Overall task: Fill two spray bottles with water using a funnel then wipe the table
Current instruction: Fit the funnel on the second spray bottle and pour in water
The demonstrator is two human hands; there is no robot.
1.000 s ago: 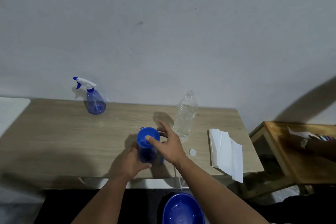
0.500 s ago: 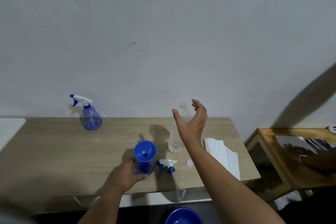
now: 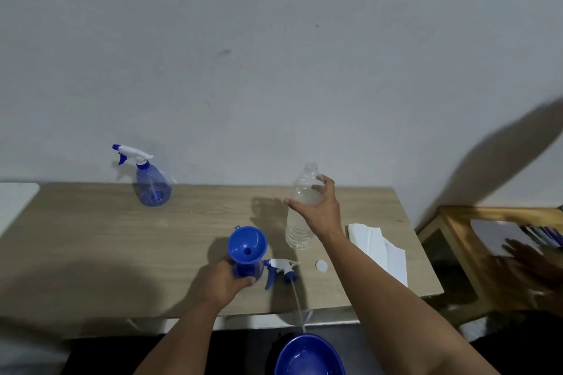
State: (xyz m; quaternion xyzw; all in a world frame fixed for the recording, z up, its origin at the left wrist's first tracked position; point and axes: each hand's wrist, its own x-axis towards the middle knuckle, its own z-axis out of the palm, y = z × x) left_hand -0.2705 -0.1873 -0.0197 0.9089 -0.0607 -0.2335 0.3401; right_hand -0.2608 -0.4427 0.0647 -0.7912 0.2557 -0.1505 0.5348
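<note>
A blue funnel (image 3: 247, 244) sits in the neck of an open blue spray bottle (image 3: 249, 269) near the table's front edge. My left hand (image 3: 224, 281) grips that bottle's body. Its white-and-blue trigger head (image 3: 278, 268) lies on the table just to the right, tube hanging over the edge. My right hand (image 3: 320, 210) is wrapped around an uncapped clear water bottle (image 3: 300, 222), standing upright right of the funnel. Its white cap (image 3: 321, 266) lies on the table. A second blue spray bottle (image 3: 150, 184), trigger fitted, stands at the back left.
The wooden table (image 3: 91, 237) backs onto a grey wall. Folded white paper towels (image 3: 380, 250) lie at its right end. A blue bowl (image 3: 309, 356) sits below the front edge. At the right, a low wooden shelf (image 3: 457, 216) holds papers, with another person's hand (image 3: 530, 256) on it.
My right hand left the funnel, rose toward the water bottle and closed around it. The view tilted upward. My left hand kept hold of the spray bottle.
</note>
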